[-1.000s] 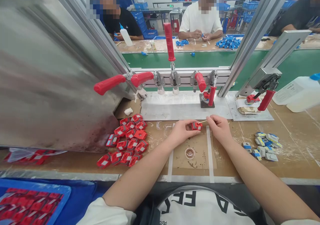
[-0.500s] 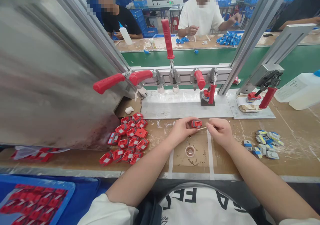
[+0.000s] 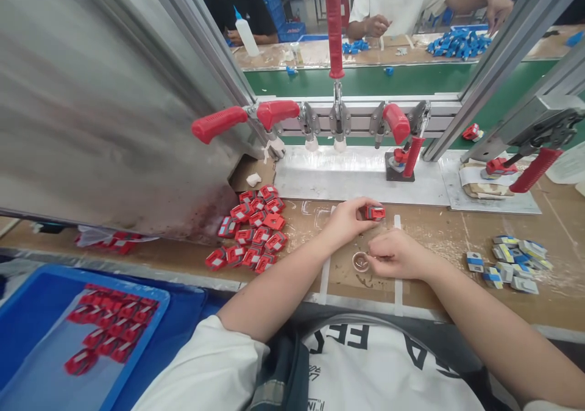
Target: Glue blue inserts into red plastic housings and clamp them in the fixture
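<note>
Held between the thumb and fingers of my left hand is a small red plastic part with dark grey trim, raised over the table. My right hand is closed in a pinch beside a small round clear cup. The thin stick it gripped a moment earlier is now mostly hidden by the fingers and the cup. Left of my hands lies a pile of similar red parts. Off to the right sits a group of grey, blue and yellow pieces.
Red-handled toggle clamps line a metal frame behind my hands. Another clamp presses a red part at right. A blue tray with red parts stands lower left. Across the green belt, two people work near blue pieces.
My right hand has moved away from the red part, down to the cup. My left hand still holds the part. The view has tilted down and shifted left.
</note>
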Demonstrator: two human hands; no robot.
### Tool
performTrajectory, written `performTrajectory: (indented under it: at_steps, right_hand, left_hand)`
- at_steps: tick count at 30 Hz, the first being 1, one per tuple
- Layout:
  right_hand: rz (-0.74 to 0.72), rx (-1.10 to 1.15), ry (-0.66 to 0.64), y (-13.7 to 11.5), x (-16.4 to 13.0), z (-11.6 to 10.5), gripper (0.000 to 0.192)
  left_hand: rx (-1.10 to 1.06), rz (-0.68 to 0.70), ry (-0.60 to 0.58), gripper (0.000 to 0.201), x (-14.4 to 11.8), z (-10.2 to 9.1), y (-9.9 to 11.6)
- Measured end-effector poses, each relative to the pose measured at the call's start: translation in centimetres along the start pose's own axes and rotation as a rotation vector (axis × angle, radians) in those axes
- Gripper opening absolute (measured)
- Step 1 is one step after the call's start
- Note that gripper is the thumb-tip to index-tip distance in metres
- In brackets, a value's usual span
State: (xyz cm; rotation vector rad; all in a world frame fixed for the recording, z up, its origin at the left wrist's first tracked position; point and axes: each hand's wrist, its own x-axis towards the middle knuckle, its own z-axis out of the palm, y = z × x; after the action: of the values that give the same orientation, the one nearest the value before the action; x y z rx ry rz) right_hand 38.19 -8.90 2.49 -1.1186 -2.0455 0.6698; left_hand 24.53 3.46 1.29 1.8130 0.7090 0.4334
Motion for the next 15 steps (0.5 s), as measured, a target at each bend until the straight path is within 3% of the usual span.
performTrajectory:
  at_steps: [2, 4, 6, 8, 11, 15]
  right_hand:
    - [0.016, 0.047, 0.115, 0.3, -0.2, -0.4, 0.042]
    - [0.09, 0.072, 0.331, 0.7, -0.5, -0.9, 0.043]
    - [0.245, 0.071, 0.582, 1.3, -0.7, -1.4, 0.044]
    - [0.41, 0.071, 0.741, 1.9, -0.7, -1.8, 0.044]
    - [0.52, 0.085, 0.753, 2.4, -0.5, -2.0, 0.045]
    - [0.528, 0.09, 0.702, 2.5, 0.0, -1.9, 0.047]
  left_hand:
    - [0.006, 0.0, -0.005, 0.04, 0.0, 0.0, -0.1]
    - [0.0, -0.01, -0.014, 0.038, 0.0, 0.0, -0.1]
    - [-0.007, -0.02, -0.02, 0.036, 0.0, 0.0, 0.0]
    - [0.002, -0.027, -0.022, 0.036, 0.0, 0.0, 0.1]
    - [0.029, -0.044, -0.019, 0.038, 0.0, -0.1, 0.2]
    - [0.032, -0.041, -0.022, 0.039, 0.0, -0.1, 0.2]
